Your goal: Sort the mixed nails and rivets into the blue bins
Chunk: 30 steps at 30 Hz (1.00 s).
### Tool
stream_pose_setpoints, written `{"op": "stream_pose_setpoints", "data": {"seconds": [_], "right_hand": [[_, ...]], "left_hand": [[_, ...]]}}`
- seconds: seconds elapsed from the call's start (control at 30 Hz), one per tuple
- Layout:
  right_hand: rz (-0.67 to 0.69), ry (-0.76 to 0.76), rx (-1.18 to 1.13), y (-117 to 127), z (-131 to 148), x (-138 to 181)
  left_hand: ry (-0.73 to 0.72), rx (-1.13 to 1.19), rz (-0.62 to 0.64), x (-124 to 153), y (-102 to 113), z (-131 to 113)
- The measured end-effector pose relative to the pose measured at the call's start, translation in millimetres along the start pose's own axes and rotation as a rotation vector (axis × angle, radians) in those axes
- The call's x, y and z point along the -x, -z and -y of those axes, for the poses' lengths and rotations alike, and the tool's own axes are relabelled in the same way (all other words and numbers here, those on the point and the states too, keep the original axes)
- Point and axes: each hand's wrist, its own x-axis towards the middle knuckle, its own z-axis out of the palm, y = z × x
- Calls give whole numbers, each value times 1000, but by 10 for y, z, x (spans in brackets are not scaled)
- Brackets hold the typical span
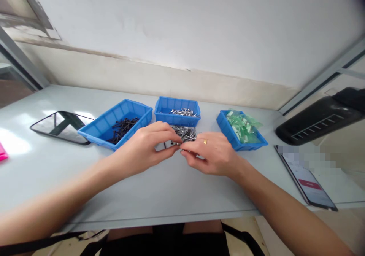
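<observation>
My left hand [148, 143] and my right hand [212, 151], which has a gold ring, meet over the middle of the table with their fingertips nearly touching. The left thumb and fingers are pinched on a small metal piece that looks like a screw [177, 143]. My right fingers are closed too; what they grip is too small and covered to make out. Just behind the fingertips lies a heap of silver screws [186, 132], partly hidden by both hands. A blue bin [178, 100] behind it holds silver screws, and another blue bin [98, 128] on the left holds black screws [124, 129].
To the right, a blue bin [238, 146] contains green plastic packets [243, 126]. A phone [306, 180] and a black bottle [316, 121] are at the far right. A black-rimmed mirror [61, 126] lies at left, near a pink object [2, 152]. A wall [185, 31] stands behind the table [159, 195].
</observation>
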Motion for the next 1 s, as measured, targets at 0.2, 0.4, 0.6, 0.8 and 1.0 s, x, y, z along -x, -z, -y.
{"op": "stream_pose_setpoints", "data": {"seconds": [0.2,0.4,0.6,0.8,1.0], "right_hand": [[-69,-13,-55,9,-26,-6],[-79,-30,-110,-11,-33,8],[-27,13,-9,7,-41,15],[-9,-18,6,3,-50,15],[88,-118,-4,16,-60,-7]], "left_hand": [[5,39,3,33,-6,22],[17,52,-4,8,29,12],[-1,8,4,16,14,26],[-8,-10,0,24,1,46],[16,-21,-46,7,31,22]]}}
